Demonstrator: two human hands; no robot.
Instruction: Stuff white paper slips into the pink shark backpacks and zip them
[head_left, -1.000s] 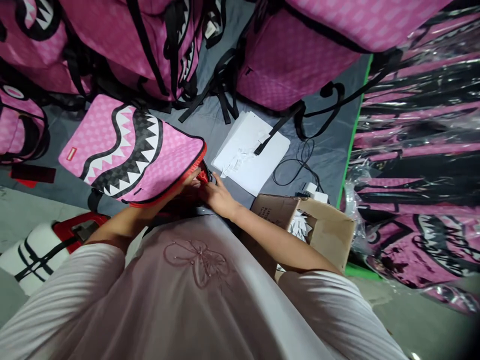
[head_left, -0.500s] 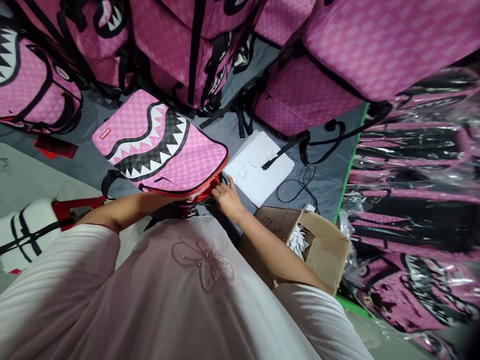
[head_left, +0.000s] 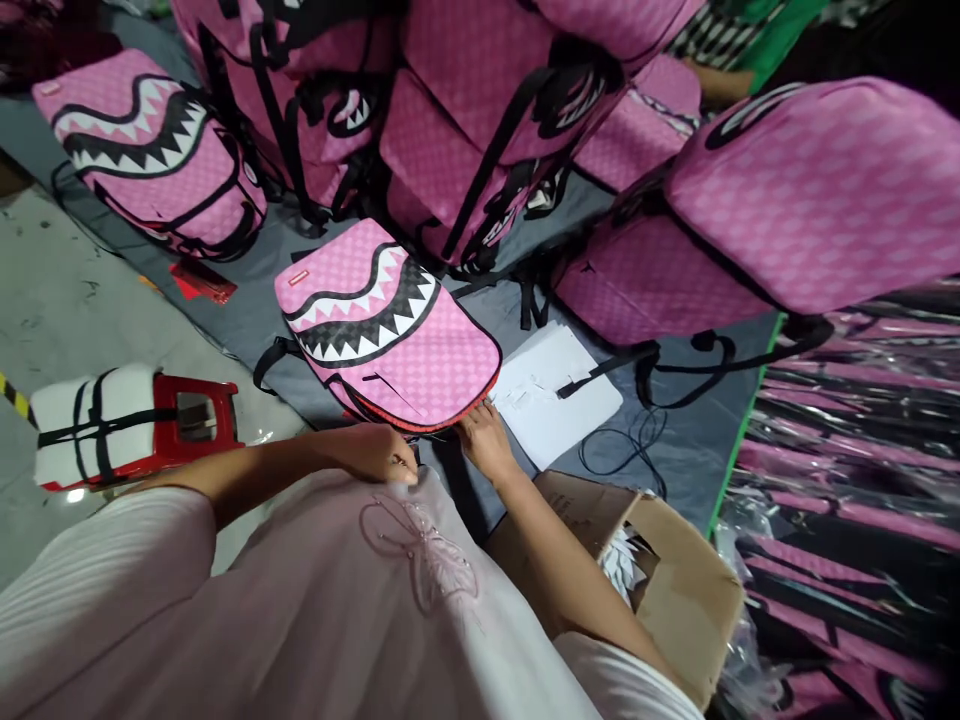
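A pink checkered backpack with a black-and-white shark-mouth print lies in front of me, its red-lined edge towards my body. At the near right corner of that edge, my right hand grips the backpack, fingertips partly under the rim. My left hand is closed in front of my shirt, just short of the backpack's near edge. Its fingers are curled, and whatever they may hold is hidden. Right of the backpack lie white sheets with small paper pieces and a black strap on top.
Pink backpacks stand along the back, and another rises at right. An open cardboard box with white tags is by my right arm. Plastic-wrapped bags are stacked right. A red-and-white strapped object stands left. Another person's arm shows behind.
My view has shifted left and up. My left hand has come away from the backpack's opening towards my body. My right hand stays at the edge, and the front panel lies lower over the red lining.
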